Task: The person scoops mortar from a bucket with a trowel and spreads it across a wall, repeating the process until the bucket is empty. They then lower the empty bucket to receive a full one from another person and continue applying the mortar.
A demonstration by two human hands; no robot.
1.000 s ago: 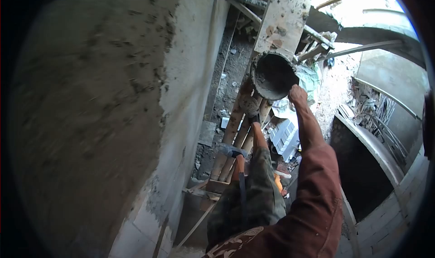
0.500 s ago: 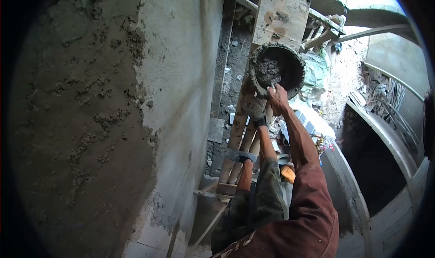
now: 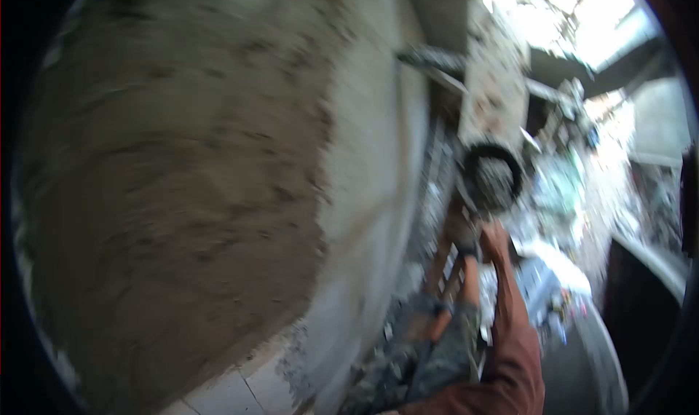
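Note:
My right hand (image 3: 495,242) is closed in a fist around the handle of what looks like a trowel, at the near edge of a round black bucket (image 3: 518,169). Motion blur smears the tool, so its blade cannot be made out. Grey wet mortar (image 3: 495,183) shows inside the bucket's dark rim. The bucket stands at the near end of a mortar-spattered board (image 3: 495,95). No part of my left hand is visible. To the left rises a wall with a broad coat of wet brown mortar (image 3: 182,196) beside a paler bare strip (image 3: 371,160).
My legs (image 3: 444,349) are over narrow planks (image 3: 437,266) beside the wall. A pale green sheet (image 3: 557,182) and scattered rubble lie right of the bucket. Farther right is a dark opening (image 3: 644,306) with a curved concrete edge. White tiles (image 3: 226,393) line the wall's bottom.
The view has swung, so the bucket, board and my hand appear farther right and lower, and everything is blurred. My right hand, earlier over the bucket's rim, now appears just below it.

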